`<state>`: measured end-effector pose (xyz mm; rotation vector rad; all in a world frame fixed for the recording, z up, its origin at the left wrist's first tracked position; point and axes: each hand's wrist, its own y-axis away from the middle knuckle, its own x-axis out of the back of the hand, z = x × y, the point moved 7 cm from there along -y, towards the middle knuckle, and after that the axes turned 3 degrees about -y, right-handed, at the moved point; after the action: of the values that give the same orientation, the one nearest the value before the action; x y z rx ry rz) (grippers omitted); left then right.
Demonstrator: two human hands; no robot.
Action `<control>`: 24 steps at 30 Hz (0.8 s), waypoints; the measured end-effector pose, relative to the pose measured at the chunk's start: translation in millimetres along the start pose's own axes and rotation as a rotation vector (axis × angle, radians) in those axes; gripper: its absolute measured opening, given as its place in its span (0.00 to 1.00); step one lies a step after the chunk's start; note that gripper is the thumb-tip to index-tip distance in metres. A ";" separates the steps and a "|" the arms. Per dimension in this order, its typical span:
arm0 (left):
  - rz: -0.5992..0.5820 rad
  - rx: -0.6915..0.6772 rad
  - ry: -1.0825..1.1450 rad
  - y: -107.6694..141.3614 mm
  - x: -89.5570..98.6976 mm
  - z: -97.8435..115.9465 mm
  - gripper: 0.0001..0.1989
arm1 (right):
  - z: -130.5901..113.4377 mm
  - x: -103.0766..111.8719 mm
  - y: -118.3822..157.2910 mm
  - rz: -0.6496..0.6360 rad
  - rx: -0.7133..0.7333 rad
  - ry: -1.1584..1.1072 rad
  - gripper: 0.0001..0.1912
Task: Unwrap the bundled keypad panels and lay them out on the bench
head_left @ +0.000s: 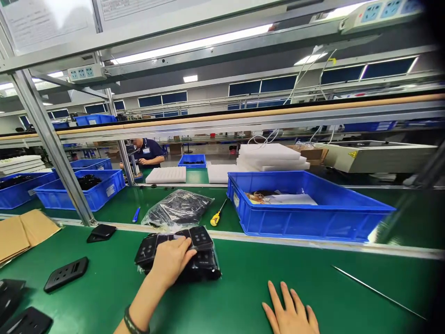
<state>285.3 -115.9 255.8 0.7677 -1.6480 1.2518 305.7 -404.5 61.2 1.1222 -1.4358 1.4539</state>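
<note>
My left hand [172,260], with a dark band at its wrist, is closed over a bundle of black parts in clear plastic wrap [205,264]. Its fingers and thumb press on the top of the bundle, and the palm hides part of it. Low on the right, my right hand [290,311] lies with fingers spread over the green work surface [243,292], holding nothing. Just behind the bundle is a clear plastic bag [177,206] with dark contents.
Several loose black plastic panels [66,273] lie at left, near brown cardboard [26,232]. A yellow screwdriver [216,218], a blue-handled tool [136,214] and a large blue bin [306,218] stand beyond. A thin metal rod [378,292] lies right. A person [150,150] works farther back.
</note>
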 end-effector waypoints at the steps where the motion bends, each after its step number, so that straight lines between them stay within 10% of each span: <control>1: -0.002 0.009 -0.014 -1.5 3.8 -1.6 0.22 | -1.7 2.8 0.6 -0.006 -0.003 -0.007 0.32; 11: -0.033 0.061 -0.122 -40.4 43.0 -25.7 0.25 | -15.3 41.6 3.6 -0.127 -0.042 -0.078 0.29; 18: -0.044 -0.092 0.035 31.5 26.9 -11.6 0.23 | -18.6 45.1 14.5 -0.193 -0.072 -0.234 0.29; 22: 0.303 0.397 0.528 77.9 18.6 -96.0 0.30 | -50.1 55.0 2.8 -0.355 0.053 -0.676 0.26; 24: 0.286 0.763 0.963 94.5 -11.2 -134.4 0.37 | -74.7 59.3 -15.8 -0.495 0.060 -1.062 0.27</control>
<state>245.9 39.7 219.2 0.2295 -0.4790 2.0609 298.6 -332.1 124.9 2.2748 -1.5645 0.5113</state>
